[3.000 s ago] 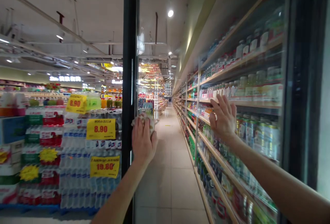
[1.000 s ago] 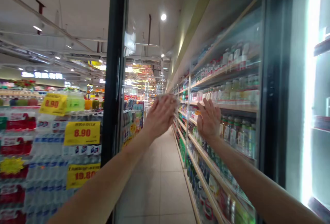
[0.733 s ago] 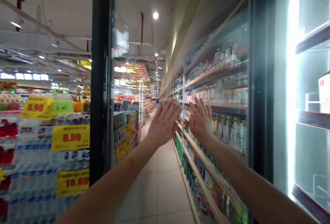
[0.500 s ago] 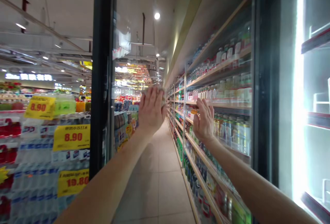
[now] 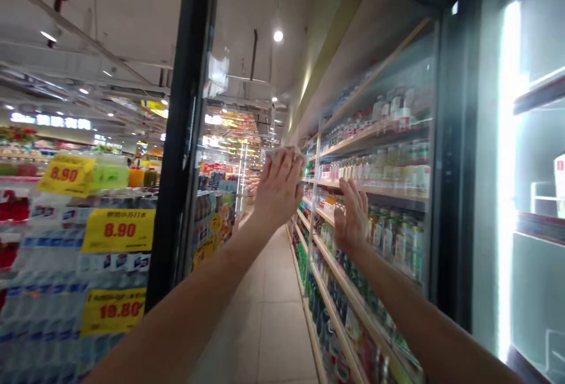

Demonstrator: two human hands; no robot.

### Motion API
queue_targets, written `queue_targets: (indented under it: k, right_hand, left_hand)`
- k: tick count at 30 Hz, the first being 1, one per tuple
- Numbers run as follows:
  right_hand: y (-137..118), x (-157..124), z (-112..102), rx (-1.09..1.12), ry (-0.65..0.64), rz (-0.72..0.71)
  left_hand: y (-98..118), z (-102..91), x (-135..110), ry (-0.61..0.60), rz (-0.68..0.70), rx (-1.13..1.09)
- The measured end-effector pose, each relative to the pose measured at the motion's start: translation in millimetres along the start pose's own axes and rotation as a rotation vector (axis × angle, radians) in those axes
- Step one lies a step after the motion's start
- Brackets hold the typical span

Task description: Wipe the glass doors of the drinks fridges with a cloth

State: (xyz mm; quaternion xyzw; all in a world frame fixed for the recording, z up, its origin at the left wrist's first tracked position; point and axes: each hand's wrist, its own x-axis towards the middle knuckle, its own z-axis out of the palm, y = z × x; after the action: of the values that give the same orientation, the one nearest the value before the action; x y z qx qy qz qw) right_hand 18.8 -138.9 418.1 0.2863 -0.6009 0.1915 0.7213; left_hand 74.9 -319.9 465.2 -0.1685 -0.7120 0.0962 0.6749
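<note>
A glass door with a black frame [image 5: 182, 125] stands in front of me. My left hand [image 5: 278, 189] is flat over a pale cloth [image 5: 303, 163], fingers together, pressing it to the pane. The cloth's edge shows past the fingertips; the palm hides the rest. To the right, my right hand [image 5: 352, 213] is raised with its thumb and fingers apart, holding nothing. It is at or close to the glass; whether it touches cannot be told.
Past the pane, shelves of bottles [image 5: 392, 169] line the right side of a tiled aisle [image 5: 282, 331]. Packed bottles with yellow price signs [image 5: 119, 229] stand at left. A lit cooler interior [image 5: 534, 278] with dark shelf edges opens at far right.
My left hand has slid right with the cloth, nearer to my right hand. The right hand is nearly in place. The view has tilted and shifted slightly.
</note>
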Motion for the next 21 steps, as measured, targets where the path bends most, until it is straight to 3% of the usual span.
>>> queue_targets:
  k: [5, 8, 10, 12, 14, 15, 16, 19, 21]
  right_hand:
    - [4.7, 1.3, -8.2, -0.098, -0.18, -0.103]
    - [7.3, -0.2, -9.5, -0.163, -0.22, -0.158]
    - [7.7, -1.3, -8.2, -0.182, -0.183, -0.154]
    - [7.5, -2.2, -6.3, -0.181, -0.164, -0.157]
    - [7.5, -2.9, -4.8, -0.179, -0.157, -0.163]
    - [7.7, -3.2, -4.3, -0.179, -0.153, -0.168]
    - [7.9, -3.5, -4.1, -0.179, -0.149, -0.17]
    - [8.9, -4.6, -4.3, -0.164, -0.131, -0.175]
    - [9.5, -5.2, -4.6, -0.151, -0.116, -0.175]
  left_hand:
    - [36.0, 1.4, -58.2, -0.148, 0.426, -0.039]
    - [19.9, -1.6, -57.0, -0.168, 0.539, -0.026]
    - [-8.5, -7.0, -33.3, -0.121, 0.418, 0.012]
    - [-35.9, -12.5, -6.9, -0.009, 0.088, 0.073]
    - [-48.0, -14.9, 9.5, 0.097, -0.177, 0.114]
    - [-46.8, -14.6, 12.5, 0.114, -0.2, 0.117]
    - [-41.8, -13.3, 12.8, 0.101, -0.129, 0.104]
    - [-21.2, -7.6, 10.4, -0.019, 0.321, 0.03]
    - [-17.1, -5.8, 16.1, -0.047, 0.402, 0.012]
